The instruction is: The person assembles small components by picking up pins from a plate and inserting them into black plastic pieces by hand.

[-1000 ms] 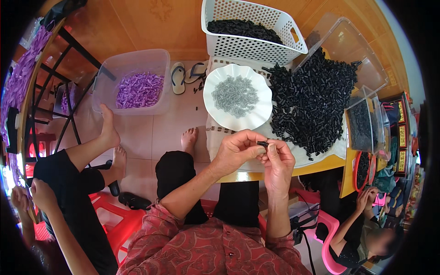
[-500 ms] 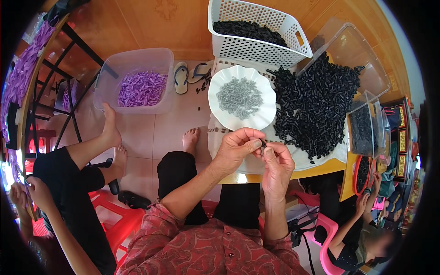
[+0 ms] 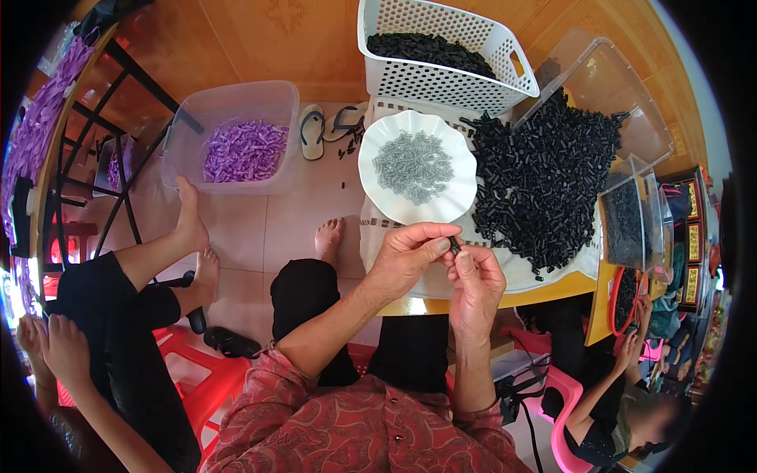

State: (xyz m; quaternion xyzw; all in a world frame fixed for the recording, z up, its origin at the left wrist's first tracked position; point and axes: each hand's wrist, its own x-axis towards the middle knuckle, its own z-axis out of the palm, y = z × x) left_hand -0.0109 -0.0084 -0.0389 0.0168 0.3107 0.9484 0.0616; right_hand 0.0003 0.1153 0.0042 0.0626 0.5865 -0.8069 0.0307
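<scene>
A small black cylindrical piece (image 3: pixel 454 245) sits between my fingertips, over the near edge of the table. My left hand (image 3: pixel 406 256) pinches its upper end between thumb and forefinger. From the right, my right hand (image 3: pixel 478 284) grips the lower end with thumb and curled fingers, partly covering it. Just beyond my hands stands a white scalloped plate (image 3: pixel 378 194) with many tiny clear pieces (image 3: pixel 414 167) heaped on it. A large pile of black cylindrical pieces (image 3: pixel 544 181) spreads over the cloth to the right of the plate.
Behind the plate stands a white perforated basket (image 3: pixel 441 88) of black pieces. A clear tub (image 3: pixel 631 102) lies tipped behind the pile. On the floor at left are a tub (image 3: pixel 181 169) of purple pieces and flip-flops (image 3: pixel 311 134). Other people sit at left and right.
More of the black piece shows between my fingertips, and my right hand has shifted very slightly. At far left, another person's hands have moved closer together.
</scene>
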